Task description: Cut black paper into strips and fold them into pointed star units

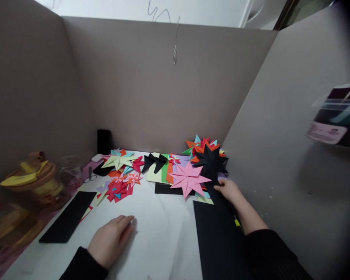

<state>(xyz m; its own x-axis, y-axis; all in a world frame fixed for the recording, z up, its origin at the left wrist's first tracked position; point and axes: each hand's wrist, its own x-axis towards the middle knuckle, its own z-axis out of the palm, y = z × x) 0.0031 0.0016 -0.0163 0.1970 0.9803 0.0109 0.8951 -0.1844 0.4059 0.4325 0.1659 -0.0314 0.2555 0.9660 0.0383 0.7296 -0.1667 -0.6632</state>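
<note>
My left hand rests on the white tabletop, its fingers together and nearly straight, with nothing visible in it. At the right side, my right hand pinches the edge of a black paper sheet; the fingers' undersides are hidden. Just beyond it stands a black folded paper star, and a pink paper star lies to its left. Two small black folded pieces lie farther left on coloured sheets.
Folded stars and paper pieces are heaped at the left back. A black paper strip lies at the left edge. Scissors, a glass cup and a black phone-like object stand nearby. Grey partitions enclose the table.
</note>
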